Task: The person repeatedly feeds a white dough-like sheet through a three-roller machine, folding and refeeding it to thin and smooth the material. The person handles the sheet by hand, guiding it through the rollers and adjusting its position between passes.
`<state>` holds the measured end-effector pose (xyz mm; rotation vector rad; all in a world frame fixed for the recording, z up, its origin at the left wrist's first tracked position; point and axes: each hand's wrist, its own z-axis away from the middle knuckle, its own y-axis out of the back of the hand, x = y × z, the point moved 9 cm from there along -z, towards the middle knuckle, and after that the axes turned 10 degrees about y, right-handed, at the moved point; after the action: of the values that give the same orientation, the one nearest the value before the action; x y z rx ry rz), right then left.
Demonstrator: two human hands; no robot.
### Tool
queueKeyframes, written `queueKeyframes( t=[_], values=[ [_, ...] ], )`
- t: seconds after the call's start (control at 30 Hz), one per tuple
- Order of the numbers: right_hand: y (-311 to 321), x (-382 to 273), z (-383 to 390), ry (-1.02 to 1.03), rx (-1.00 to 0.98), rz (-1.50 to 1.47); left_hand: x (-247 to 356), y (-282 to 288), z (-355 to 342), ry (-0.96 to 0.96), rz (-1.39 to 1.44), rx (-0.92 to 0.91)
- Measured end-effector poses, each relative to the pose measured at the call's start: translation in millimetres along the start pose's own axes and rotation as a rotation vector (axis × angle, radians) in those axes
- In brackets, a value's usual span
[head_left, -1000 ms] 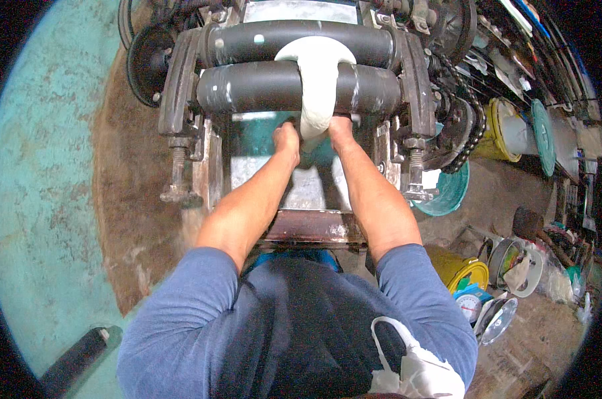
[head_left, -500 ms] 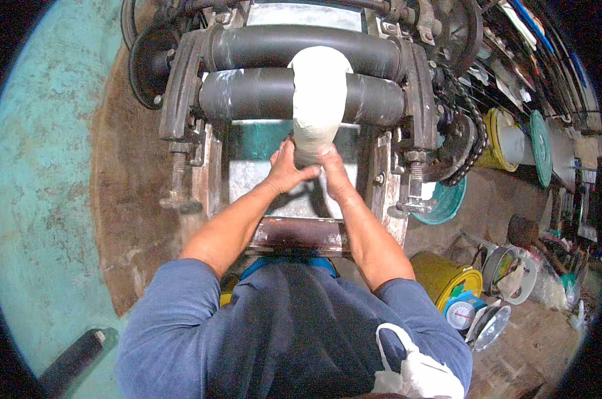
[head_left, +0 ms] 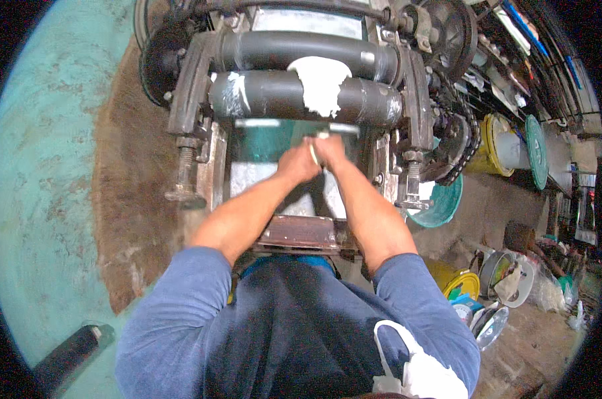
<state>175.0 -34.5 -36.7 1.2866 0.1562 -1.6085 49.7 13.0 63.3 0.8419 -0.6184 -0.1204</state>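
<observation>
Stretching along the left side, a worn green floor runs from far to near, with a brown patch beside the machine and a dark cylinder lying near left; on the right the ground is brown and cluttered. The machine fills the far middle, its dark far roller and near roller set crosswise between heavy metal uprights, with a brown crossbar at its near end. A white dough-like mass drapes over the near roller, ragged at its near edge, lying just beyond both hands and apart from them. The left hand and right hand meet below that edge, fingers curled closed on a smaller pale piece that shows as a sliver between them; blur hides the exact finger placement. To the right of the machine, a green tub sits low, and what is white at its left side is unclear. Farther right, a yellow bucket has something whitish at its mouth, beside a round green lid. Nearer, another yellow bucket stands by a translucent container with a crumpled beige item at it.
</observation>
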Motion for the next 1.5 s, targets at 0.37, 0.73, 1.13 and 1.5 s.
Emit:
queueKeyframes(
  t=[0.37,0.73,1.13,1.5],
  values=[
    [54,-198,157,0.694,-0.567,-0.143,11,93,72,-0.379,0.657,-0.389],
    [142,-309,76,0.811,0.495,0.703,-114,52,-7,0.294,1.708,0.187],
    [95,-150,159,0.967,0.384,0.039,-11,26,-148,-0.238,2.286,-0.621],
    [26,-1,-6,-0.055,0.018,-0.702,-101,3,-72,0.396,0.968,0.085]
  ],
)
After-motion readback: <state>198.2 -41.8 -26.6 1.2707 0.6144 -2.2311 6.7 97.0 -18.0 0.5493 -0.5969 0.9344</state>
